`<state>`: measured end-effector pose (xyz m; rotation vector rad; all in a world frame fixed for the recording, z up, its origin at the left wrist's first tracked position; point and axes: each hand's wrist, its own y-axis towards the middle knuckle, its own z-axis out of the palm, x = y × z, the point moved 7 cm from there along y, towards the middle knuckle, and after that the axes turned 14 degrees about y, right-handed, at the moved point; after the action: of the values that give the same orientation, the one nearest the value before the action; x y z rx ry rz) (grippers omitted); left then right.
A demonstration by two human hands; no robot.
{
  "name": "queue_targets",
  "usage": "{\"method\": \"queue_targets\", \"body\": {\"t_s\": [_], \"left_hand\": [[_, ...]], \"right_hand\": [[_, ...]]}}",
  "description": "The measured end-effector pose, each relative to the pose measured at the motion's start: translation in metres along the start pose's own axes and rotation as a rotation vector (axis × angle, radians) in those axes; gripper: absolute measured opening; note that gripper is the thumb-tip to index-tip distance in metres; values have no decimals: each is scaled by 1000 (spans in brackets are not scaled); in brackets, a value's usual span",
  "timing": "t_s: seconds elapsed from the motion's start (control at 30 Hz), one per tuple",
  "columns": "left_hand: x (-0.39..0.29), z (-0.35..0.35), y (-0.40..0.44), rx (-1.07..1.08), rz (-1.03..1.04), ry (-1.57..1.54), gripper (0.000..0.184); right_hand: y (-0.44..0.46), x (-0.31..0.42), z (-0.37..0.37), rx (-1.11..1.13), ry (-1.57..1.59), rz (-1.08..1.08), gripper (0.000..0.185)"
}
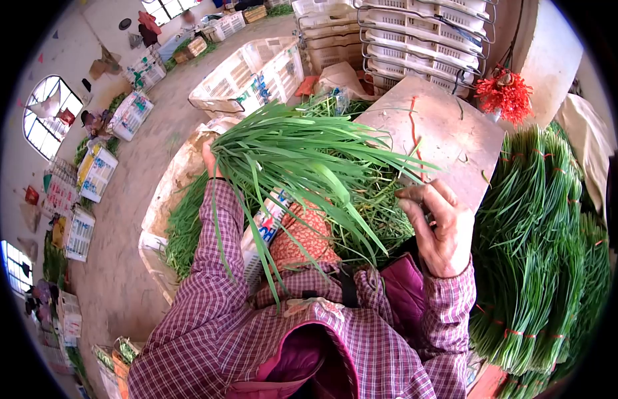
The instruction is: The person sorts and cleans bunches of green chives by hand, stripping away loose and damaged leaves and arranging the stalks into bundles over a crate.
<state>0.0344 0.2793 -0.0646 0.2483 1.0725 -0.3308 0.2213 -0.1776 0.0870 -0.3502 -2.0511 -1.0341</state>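
Observation:
My left hand (209,158) is closed around one end of a loose bunch of garlic chives (296,143), whose long green leaves fan out to the right and hang over my lap. My right hand (442,229) is raised by the leaf tips, thumb and fingers bent together in a pinch. Whatever may be between those fingertips is too small to make out. Below the bunch, loose leaves and trimmings (382,219) lie in front of me. More loose chives (189,226) fill a white crate (156,246) beside my left forearm.
To the right, tied bundles of chives (532,246) are piled high. A board (442,120) carries a red strip (414,126). Red ties (505,96) hang above it. Stacked crates (422,40) and a large white crate (249,73) stand ahead. People and more crates line the left wall.

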Motion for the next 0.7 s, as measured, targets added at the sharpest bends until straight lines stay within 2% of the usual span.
{"method": "queue_targets", "body": {"t_s": [0.13,0.2,0.4,0.47,0.53,0.63,0.7], "left_hand": [[6,-11,14,2,16,40,34],[6,-9,12,-9,-12,9,33],[7,-10,15,-1,-33,-36,31],[9,-14,16,-32,-43,-31,31],[6,-15,18,10,26,54,31],[7,-14,15,8,6,46,32],[7,-16,17,7,7,41,32]], "right_hand": [[15,-3,22,-45,-196,-202,12],[20,-4,32,-19,-235,-183,18],[31,-18,54,5,-313,-213,16],[32,-17,60,-1,-318,-304,17],[31,-14,58,-6,-237,-314,14],[31,-24,46,-97,257,-186,6],[26,-28,26,-162,400,-140,5]]}}
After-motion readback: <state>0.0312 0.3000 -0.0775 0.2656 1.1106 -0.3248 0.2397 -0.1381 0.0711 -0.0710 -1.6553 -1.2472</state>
